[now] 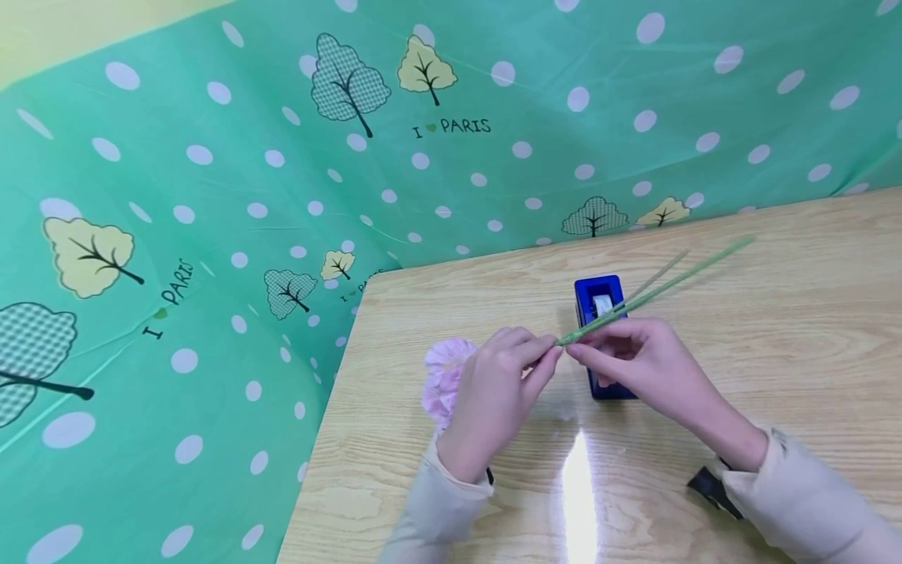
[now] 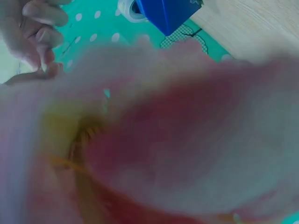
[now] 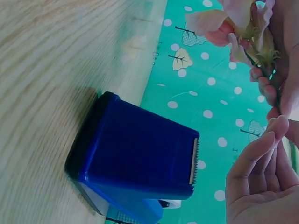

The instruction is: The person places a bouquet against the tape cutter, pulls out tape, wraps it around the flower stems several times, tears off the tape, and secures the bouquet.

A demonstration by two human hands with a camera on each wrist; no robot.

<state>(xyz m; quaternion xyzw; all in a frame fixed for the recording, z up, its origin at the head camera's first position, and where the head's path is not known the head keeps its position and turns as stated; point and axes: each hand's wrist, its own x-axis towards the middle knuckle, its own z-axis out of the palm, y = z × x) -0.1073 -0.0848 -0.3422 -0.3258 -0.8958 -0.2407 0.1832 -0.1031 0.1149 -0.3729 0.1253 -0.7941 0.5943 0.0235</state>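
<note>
My left hand [image 1: 496,388] grips the green stems [image 1: 655,290] of pink flowers [image 1: 447,376], with the blooms on its far left side. The stems extend up and to the right across the table. Close to the left fingertips, my right hand [image 1: 651,372] pinches the stems between thumb and forefinger. Pink petals [image 3: 205,23] and green sepals show beside the left hand in the right wrist view. Blurred petals [image 2: 187,130] fill most of the left wrist view, hiding the left fingers. Whether tape lies between the fingertips is too small to tell.
Behind the right hand stands a blue tape dispenser [image 1: 597,286] with a toothed cutter [image 3: 194,161] and a tape roll [image 2: 131,10]. A black object [image 1: 712,492] lies by the right sleeve. Green polka-dot cloth [image 1: 479,180] borders the wooden table [image 1: 775,313] at the back and left.
</note>
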